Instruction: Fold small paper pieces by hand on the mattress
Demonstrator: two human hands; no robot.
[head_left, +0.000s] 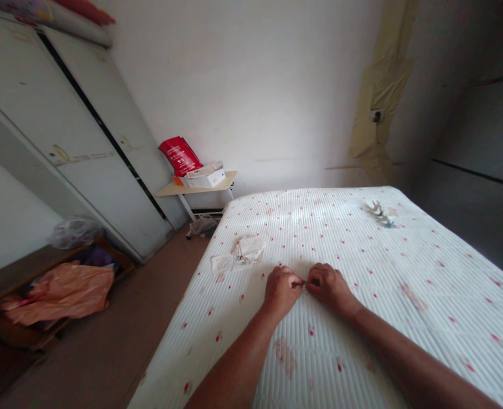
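Both fists meet over the middle of a white ribbed bed cover patterned with small red dots. My left hand is closed, its thumb and forefinger pinched together. Facing it, my right hand is closed in a similar pinch, the fingertips almost touching those of the left. Something very small may lie between the fingertips, too small to make out. Beyond my left hand lie several printed paper slips, partly overlapping. Farther off to the right rests a small pale grey-white object of irregular shape.
Left of the bed stands a small table with a red bag and a white box. Grey metal cabinets line the left wall. An orange plastic bag sits on a low wooden shelf. A wall socket is at the back right.
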